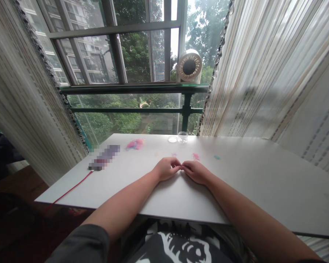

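Both my hands rest on the white table (249,171) near its middle, fingertips meeting. My left hand (166,168) is curled, its fingers pinched together at the tips. My right hand (196,171) is curled the same way and touches the left at the fingertips. Whatever sits between the fingertips is too small to make out. Small coloured bits lie just beyond the hands: a pink one (195,156) and a bluish one (217,157).
A pink and purple heap (135,144) lies at the far left of the table. A small clear glass jar (182,137) and its lid (172,139) stand at the far edge. A blurred dark object (104,157) with a red cord (71,189) lies left. Curtains hang on both sides; a small fan (189,66) sits on the window rail.
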### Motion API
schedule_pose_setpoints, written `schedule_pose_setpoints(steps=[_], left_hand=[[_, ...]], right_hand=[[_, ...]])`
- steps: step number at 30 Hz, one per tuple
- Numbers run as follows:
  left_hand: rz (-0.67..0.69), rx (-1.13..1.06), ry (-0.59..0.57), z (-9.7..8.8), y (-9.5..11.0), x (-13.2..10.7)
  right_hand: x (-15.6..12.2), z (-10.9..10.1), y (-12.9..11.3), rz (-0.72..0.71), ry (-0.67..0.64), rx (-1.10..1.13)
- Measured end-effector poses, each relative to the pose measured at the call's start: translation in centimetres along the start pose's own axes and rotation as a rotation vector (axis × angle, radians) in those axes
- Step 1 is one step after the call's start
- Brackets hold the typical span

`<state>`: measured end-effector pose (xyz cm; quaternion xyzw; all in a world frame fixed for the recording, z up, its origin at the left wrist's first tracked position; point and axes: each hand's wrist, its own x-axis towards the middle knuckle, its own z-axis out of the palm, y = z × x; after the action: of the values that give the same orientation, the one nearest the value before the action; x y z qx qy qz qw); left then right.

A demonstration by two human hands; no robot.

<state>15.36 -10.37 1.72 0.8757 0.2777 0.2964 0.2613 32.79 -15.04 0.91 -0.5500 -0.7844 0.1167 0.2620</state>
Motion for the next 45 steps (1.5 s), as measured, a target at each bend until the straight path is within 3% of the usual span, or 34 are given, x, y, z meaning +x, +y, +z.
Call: schedule_pose_setpoints(steps=[37,45], left_hand=[[-0.066,-0.034,0.034,-0.65,-0.55,-0.03],[-0.049,-0.035,0.002,-0.05,-0.45,-0.18]], right_hand=[[-0.3,-0.33,-0.02,-0.008,0.017,0.174],[-0.22,0.04,-0.42,-0.018,0.046,0.202]])
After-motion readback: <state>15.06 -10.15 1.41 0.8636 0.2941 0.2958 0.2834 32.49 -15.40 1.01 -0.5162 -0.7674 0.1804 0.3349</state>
